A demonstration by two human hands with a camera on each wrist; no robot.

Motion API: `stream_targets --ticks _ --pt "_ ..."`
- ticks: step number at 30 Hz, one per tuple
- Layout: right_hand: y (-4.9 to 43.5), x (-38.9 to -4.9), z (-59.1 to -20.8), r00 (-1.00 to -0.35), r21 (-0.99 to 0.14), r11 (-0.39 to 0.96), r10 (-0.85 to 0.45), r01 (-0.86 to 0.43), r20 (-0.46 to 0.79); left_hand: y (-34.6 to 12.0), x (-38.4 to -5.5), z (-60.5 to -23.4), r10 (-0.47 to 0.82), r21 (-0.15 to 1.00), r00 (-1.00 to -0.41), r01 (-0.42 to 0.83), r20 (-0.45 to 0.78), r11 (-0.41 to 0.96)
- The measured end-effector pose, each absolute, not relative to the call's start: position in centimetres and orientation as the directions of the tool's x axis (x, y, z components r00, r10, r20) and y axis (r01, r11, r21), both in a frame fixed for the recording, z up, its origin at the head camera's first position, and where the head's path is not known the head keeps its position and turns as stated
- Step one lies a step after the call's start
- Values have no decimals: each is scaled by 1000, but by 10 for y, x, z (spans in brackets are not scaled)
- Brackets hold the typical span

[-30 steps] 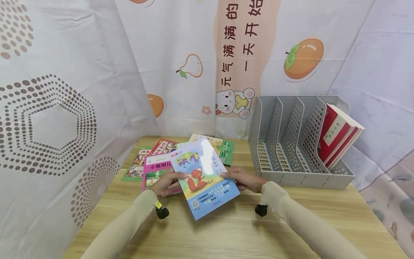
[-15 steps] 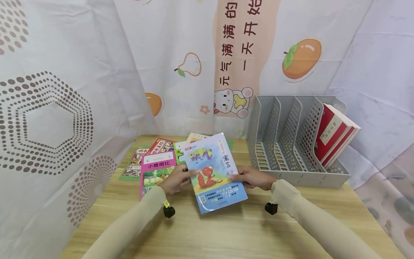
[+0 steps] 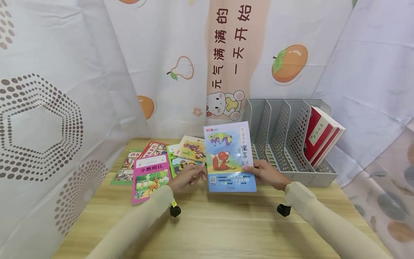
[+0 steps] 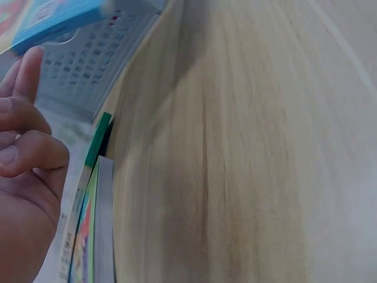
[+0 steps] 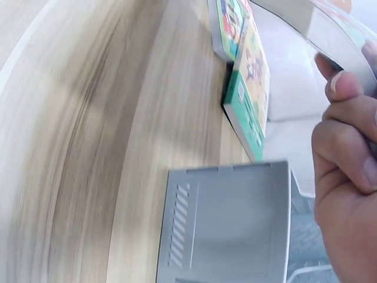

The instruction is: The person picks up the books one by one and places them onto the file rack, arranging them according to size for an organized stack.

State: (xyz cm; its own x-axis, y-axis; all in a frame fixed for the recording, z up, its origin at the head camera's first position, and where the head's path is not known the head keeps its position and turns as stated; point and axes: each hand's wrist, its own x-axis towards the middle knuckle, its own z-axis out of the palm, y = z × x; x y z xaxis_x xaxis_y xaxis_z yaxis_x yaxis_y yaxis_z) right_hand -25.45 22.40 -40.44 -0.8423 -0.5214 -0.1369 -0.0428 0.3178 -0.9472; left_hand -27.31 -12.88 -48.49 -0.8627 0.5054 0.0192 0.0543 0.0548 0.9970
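My right hand (image 3: 266, 174) pinches a picture book (image 3: 228, 154) by its right edge, thumb on the front. Its cover is blue and lilac with a red fox, and it stands nearly upright above the table. Beside its lower left edge is my left hand (image 3: 189, 177), fingers loosely curled and holding nothing. In the left wrist view, the fingertips of the left hand (image 4: 26, 171) come close to a blue corner of the book (image 4: 59, 23); whether they touch is unclear. The right wrist view has the right hand (image 5: 350, 147) curled at the book's edge, most of the cover out of sight.
A pink deer book (image 3: 152, 178), a green book (image 3: 178, 163), a yellow-covered book (image 3: 192, 148) and other books overlap at the left back. A grey file rack (image 3: 291, 178) stands at the back right, with red books (image 3: 320, 135) leaning in its rightmost slot.
The book has moved right and turned from tilted to nearly upright. My left hand has let go of its left edge, while the right hand keeps its grip.
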Motion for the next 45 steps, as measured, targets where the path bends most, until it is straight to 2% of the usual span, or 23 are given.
stream_targets --ticks 4,8,22,29,36,45 --pt "238 -253 -402 -881 -927 365 -462 -83 -103 -117 -279 -491 573 979 -818 149 45 136" --pt "252 -253 -400 -911 -915 396 -402 -81 -93 -105 -282 -491 604 972 -796 175 46 157" --pt "285 -251 -387 -962 -922 355 -265 -153 58 -57 -287 -487 535 969 -845 108 -29 223" --pt "301 -244 -386 -980 -905 398 -182 -152 85 -28 -288 -490 526 962 -849 102 -48 253" --pt "316 -240 -387 -983 -900 397 -116 -178 143 1 -287 -495 541 969 -841 104 -33 222" --pt "327 -239 -389 -979 -899 387 -56 -204 198 34 -288 -491 524 987 -850 40 -50 158"
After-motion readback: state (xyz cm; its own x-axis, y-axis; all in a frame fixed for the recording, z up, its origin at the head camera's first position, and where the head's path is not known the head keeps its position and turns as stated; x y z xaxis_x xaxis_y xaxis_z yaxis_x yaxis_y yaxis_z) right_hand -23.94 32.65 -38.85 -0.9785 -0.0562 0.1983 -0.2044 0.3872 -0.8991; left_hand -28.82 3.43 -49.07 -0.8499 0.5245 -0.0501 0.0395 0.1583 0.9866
